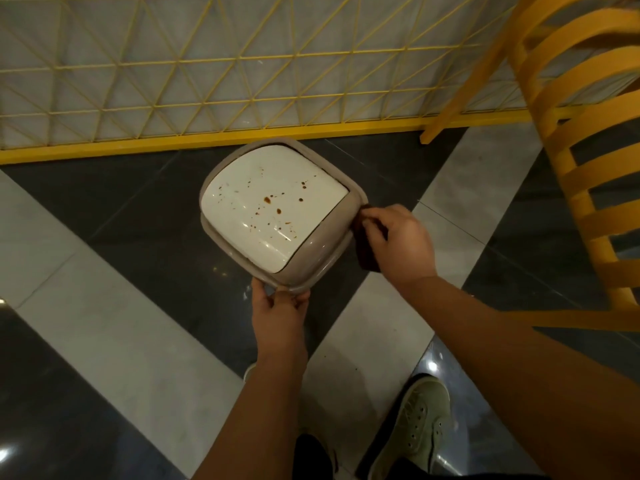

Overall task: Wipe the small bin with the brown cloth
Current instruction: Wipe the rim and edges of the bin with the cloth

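Small bin (277, 216) sits on the floor between both hands. Left hand (278, 311) grips the near rim to steady it; right hand (394, 240) pinches the brown cloth (362, 233) against the bin's side rim. I'd keep that brace firm and bring the cloth over the lid's brown spots (273, 202), which look untouched.

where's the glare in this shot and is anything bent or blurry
Head view: warm, dim light; bright glare spots on the glossy floor at the lower right and left edges, soft highlights on the bin lid; wide-angle distortion bows the yellow fence; the chair at right looks slightly soft.
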`<state>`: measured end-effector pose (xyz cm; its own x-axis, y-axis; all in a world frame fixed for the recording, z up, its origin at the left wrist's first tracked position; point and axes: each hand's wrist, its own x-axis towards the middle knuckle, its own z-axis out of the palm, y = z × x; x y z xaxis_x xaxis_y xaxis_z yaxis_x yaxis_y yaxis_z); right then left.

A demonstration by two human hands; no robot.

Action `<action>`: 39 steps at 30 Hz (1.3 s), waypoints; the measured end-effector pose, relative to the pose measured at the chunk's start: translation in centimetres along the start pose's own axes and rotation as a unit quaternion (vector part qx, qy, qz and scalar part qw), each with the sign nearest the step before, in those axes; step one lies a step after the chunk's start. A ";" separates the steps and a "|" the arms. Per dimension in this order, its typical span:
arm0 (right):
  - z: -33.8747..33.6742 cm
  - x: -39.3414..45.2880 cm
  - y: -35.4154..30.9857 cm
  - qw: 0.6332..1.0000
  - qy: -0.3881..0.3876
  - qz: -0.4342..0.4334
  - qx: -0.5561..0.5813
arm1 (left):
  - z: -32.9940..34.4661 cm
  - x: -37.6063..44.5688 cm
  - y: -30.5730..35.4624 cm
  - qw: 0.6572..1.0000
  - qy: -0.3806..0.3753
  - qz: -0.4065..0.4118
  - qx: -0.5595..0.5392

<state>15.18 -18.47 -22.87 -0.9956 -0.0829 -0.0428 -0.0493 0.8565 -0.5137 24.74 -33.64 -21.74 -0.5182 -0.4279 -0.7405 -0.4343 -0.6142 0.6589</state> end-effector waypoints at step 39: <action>0.2 -3.6 -1.9 0.982 -0.056 0.059 0.172 | 5.2 -0.5 -1.5 0.989 0.033 -0.064 -0.130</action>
<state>18.83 -19.86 -21.93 -0.9769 -0.0654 -0.2033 0.1147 0.6422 -0.7579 21.84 -29.02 -21.64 -0.4184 -0.3721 -0.8286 -0.2850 -0.8124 0.5087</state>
